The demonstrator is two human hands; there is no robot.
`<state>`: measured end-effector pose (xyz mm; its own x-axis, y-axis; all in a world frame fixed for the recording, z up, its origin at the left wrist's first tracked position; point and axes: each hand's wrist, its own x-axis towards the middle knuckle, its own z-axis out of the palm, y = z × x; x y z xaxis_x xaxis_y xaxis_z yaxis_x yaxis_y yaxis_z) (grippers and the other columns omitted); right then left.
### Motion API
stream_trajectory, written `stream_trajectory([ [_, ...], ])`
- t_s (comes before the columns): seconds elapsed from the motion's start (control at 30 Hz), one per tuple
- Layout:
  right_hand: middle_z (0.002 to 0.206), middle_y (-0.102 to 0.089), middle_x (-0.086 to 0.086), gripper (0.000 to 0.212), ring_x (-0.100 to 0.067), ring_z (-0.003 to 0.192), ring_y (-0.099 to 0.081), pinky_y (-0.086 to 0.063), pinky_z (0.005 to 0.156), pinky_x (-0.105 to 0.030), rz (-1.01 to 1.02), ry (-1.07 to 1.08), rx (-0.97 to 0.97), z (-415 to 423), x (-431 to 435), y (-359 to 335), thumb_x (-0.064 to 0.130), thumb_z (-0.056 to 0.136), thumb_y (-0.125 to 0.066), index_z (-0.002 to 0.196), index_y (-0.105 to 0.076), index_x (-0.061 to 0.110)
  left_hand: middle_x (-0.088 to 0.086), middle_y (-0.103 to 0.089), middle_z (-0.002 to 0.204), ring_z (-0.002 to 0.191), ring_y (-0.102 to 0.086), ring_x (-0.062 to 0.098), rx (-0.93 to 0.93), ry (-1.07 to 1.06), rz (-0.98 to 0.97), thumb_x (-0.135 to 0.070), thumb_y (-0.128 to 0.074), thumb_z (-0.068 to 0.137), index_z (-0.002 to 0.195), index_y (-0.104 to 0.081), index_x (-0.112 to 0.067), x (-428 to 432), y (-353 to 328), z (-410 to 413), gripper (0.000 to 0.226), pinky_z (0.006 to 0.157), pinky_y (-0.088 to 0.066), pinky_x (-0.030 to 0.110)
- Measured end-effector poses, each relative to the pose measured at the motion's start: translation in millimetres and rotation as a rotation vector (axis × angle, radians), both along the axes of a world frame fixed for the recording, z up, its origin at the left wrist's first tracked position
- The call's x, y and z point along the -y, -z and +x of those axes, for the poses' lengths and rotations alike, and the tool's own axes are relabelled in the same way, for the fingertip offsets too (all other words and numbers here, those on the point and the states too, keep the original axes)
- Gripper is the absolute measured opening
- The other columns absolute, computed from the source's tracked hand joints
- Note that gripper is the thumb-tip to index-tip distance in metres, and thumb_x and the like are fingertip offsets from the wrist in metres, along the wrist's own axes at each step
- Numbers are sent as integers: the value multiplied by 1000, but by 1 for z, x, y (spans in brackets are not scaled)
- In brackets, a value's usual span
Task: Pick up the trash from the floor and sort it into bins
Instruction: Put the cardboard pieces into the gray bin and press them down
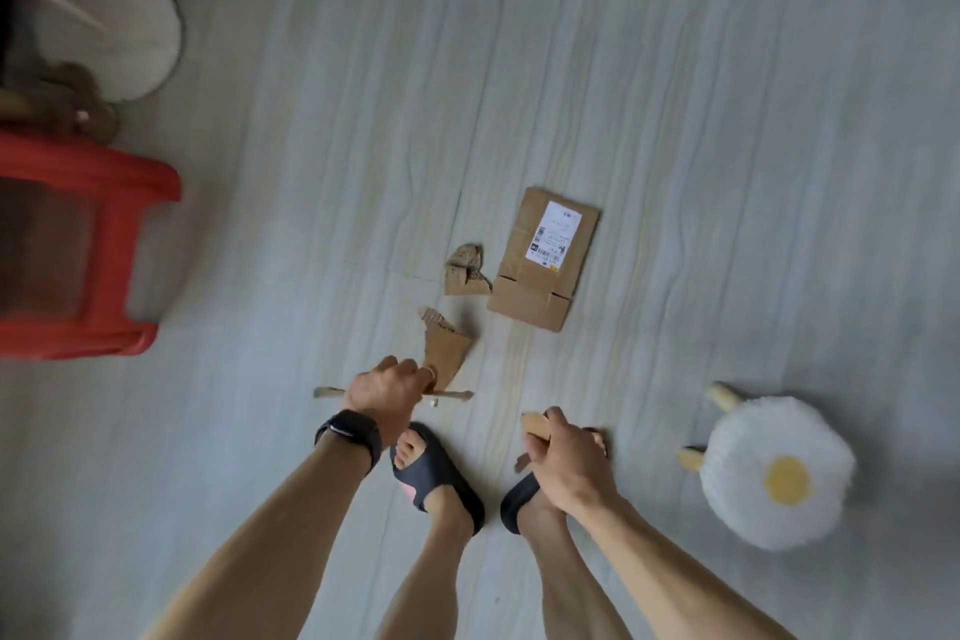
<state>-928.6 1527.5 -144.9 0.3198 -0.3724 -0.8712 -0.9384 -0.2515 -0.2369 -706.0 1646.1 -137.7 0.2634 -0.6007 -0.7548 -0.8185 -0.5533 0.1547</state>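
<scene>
My left hand (387, 392) reaches down to the floor and grips a torn piece of brown cardboard (444, 351). A thin cardboard strip (457, 395) lies on the floor under that hand. My right hand (563, 457) holds a small cardboard scrap (535, 424) above my right foot. Farther out on the floor lie a crumpled cardboard scrap (465, 270) and a flattened cardboard box (545, 260) with a white shipping label.
A red plastic stool (104, 244) stands at the left, with a white round cushion (119, 31) behind it. A fluffy egg-shaped stool (774, 473) sits at the right. My feet in black slippers (436, 473) stand on the pale wood floor (727, 172).
</scene>
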Motion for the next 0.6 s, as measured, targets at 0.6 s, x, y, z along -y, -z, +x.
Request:
stream_trajectory([
  [0.6,97,-76,1,5,-14,73,-75,-58,82,-50,185,47,553,138,-88,-454,26,96,-63,99,-63,23,-7,-66,77,70,-62,22,263,-1463,-440,-45,-57,75,86,-54,-27,-259,-471,-17,22,60,-50,31],
])
